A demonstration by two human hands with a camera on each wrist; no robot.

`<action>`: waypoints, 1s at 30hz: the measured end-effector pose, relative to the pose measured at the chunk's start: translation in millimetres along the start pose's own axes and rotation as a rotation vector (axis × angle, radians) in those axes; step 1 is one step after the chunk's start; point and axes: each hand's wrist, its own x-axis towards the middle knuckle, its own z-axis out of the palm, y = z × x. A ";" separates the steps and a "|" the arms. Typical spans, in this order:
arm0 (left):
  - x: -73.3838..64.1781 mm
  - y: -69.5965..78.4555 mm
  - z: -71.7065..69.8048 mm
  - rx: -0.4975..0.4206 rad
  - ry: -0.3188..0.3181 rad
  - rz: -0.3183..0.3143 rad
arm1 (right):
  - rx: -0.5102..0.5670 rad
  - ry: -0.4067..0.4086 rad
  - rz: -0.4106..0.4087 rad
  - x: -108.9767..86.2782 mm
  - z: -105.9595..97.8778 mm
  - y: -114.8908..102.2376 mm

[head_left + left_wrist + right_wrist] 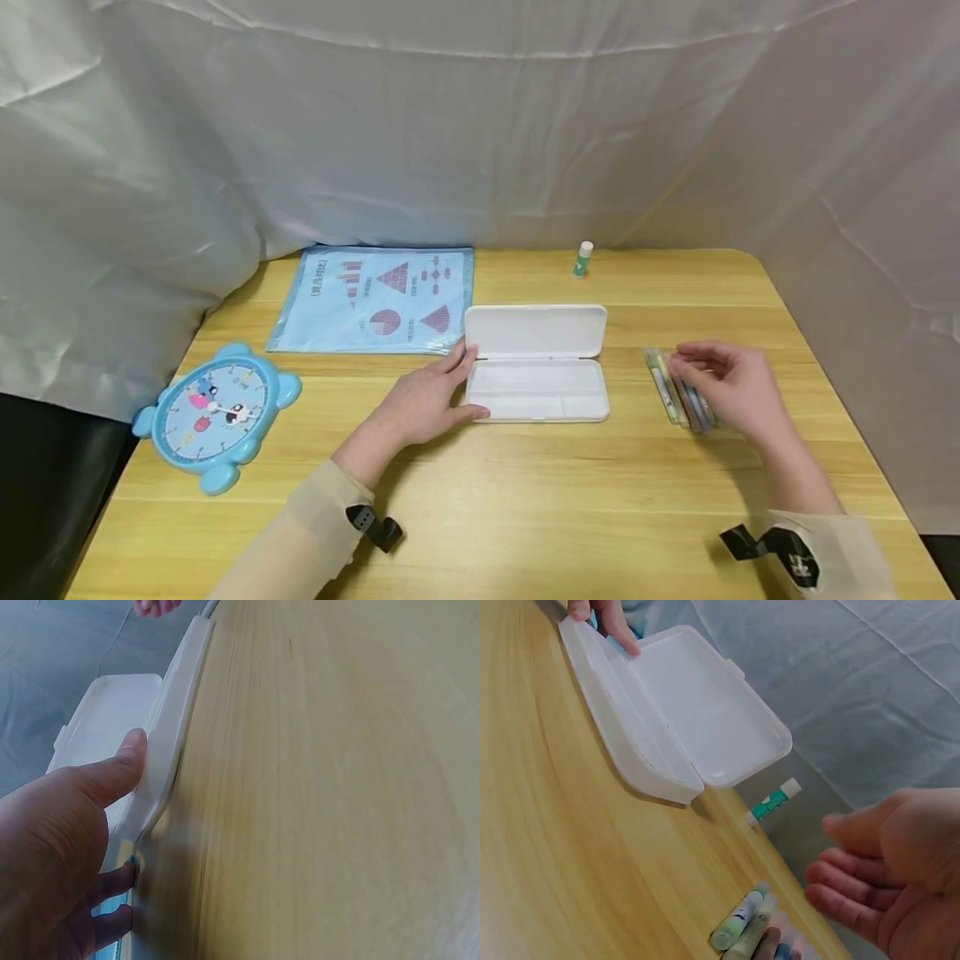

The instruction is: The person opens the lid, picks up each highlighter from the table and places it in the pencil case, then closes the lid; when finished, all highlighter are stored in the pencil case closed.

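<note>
An open white pencil case (pixel 537 379) lies on the table with its lid (pixel 536 332) folded back; its compartments hold nothing. My left hand (pixel 420 400) holds it at the left end, thumb at the near corner and a finger beside the lid. In the left wrist view, the thumb presses the case's side wall (pixel 166 742). To the right, several short marker pens (pixel 663 387) with translucent caps lie side by side in a row. My right hand (pixel 731 387) hovers over them with loosely bent fingers; the right wrist view shows it apart from the pens (pixel 742 922) and holding nothing.
A glue stick (pixel 582 259) stands upright near the table's back edge. At back left lies a light-blue printed bag (pixel 367 300), touching or close to the left fingers. A blue animal-shaped clock (pixel 217 417) lies at far left. Grey cloth (pixel 525 125) hangs behind the table.
</note>
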 end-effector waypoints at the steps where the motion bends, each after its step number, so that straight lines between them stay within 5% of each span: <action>1: -0.6 -0.4 -0.2 0.000 -0.001 -0.002 | -0.023 -0.006 -0.005 -1.6 1.4 0.5; 10: -4.4 -2.0 -1.0 0.004 0.006 -0.024 | -0.208 -0.122 -0.024 -8.6 18.2 4.1; 30: 1.0 1.5 -0.1 -0.030 -0.019 -0.036 | -0.270 -0.159 0.030 -10.9 30.9 -1.1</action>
